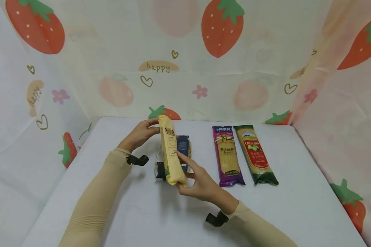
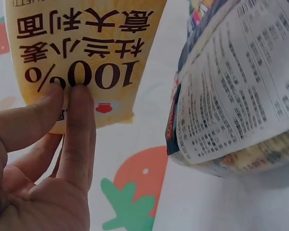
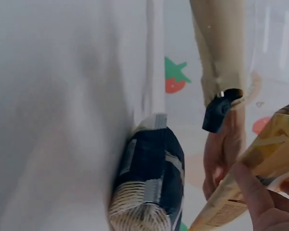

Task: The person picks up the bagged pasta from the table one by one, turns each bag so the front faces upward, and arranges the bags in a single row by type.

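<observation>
A yellow spaghetti packet is held tilted above the table between both hands. My left hand pinches its far end; in the left wrist view, fingers lie over the lettering near that end. With thumb and fingers, my right hand grips the near end. Behind and below the packet, partly hidden by it, a dark blue pasta bag lies on the table. Its white printed label faces the left wrist camera, and pale ridged pasta shows through its clear part in the right wrist view.
To the right on the white table lie a purple spaghetti packet and a green packet with a red label, side by side. A strawberry-print cloth hangs round the back and sides.
</observation>
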`<state>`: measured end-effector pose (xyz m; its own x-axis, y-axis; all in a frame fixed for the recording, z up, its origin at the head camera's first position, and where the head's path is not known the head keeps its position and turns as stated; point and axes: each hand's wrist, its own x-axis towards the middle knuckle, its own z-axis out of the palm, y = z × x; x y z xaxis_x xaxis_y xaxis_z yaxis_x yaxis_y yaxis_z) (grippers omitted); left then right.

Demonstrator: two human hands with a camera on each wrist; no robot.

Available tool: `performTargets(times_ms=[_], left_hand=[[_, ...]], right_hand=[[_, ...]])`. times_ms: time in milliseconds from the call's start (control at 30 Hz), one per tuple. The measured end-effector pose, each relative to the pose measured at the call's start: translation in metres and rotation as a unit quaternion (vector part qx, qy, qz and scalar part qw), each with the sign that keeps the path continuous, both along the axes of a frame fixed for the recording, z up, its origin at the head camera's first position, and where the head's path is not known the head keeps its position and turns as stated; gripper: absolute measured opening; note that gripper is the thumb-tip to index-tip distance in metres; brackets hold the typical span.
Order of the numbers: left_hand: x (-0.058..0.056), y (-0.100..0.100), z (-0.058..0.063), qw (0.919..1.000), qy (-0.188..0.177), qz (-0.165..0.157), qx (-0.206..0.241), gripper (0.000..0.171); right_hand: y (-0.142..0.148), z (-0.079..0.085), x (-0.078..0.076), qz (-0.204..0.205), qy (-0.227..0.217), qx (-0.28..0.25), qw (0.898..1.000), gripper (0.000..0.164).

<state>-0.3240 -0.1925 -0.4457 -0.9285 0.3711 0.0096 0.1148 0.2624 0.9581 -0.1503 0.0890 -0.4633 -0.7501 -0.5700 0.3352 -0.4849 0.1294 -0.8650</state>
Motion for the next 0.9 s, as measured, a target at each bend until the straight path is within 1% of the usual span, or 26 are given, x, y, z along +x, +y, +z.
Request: performTargets(times_ms=[33,100,233,333,400,533,633,733,767,900], left_hand=[[0.000,0.001,0.000,1.0000,-0.002,0.000,0.000,0.065],[0.001,0.004,0.000,0.9998,-0.004,-0.011,0.014,0.063],[0.001,0.008,-0.001,0.9966,-0.026,-0.042,0.066,0.061],[0.002,0.010,-0.002,0.9908,-0.060,-0.058,0.107,0.060],[0.003,0.011,-0.003,0.9870,-0.083,-0.059,0.125,0.061],[0.004,0.011,-0.005,0.9827,-0.110,-0.061,0.136,0.060],[0.004,0.012,-0.007,0.9794,-0.119,-0.064,0.150,0.057],[0.005,0.014,-0.007,0.9750,-0.129,-0.052,0.173,0.054],[0.005,0.015,-0.008,0.9749,-0.129,-0.047,0.175,0.054],[0.007,0.022,-0.009,0.9790,-0.119,-0.022,0.164,0.059]], right_hand=[[0.001,-0.002,0.000,-0.001,-0.003,-0.013,1.000,0.107],[0.002,-0.006,0.000,-0.002,-0.011,-0.041,0.999,0.107],[0.003,-0.010,0.002,0.003,-0.030,-0.097,0.995,0.107],[0.004,-0.011,0.003,0.009,-0.049,-0.134,0.990,0.106],[0.005,-0.009,0.003,0.013,-0.062,-0.149,0.987,0.105],[0.007,-0.009,0.003,0.012,-0.083,-0.159,0.984,0.107],[0.011,-0.010,0.001,0.014,-0.095,-0.161,0.982,0.106],[0.016,-0.010,-0.001,0.013,-0.101,-0.152,0.983,0.103],[0.018,-0.010,-0.002,0.010,-0.100,-0.147,0.984,0.101],[0.026,-0.008,-0.004,-0.008,-0.099,-0.131,0.986,0.094]])
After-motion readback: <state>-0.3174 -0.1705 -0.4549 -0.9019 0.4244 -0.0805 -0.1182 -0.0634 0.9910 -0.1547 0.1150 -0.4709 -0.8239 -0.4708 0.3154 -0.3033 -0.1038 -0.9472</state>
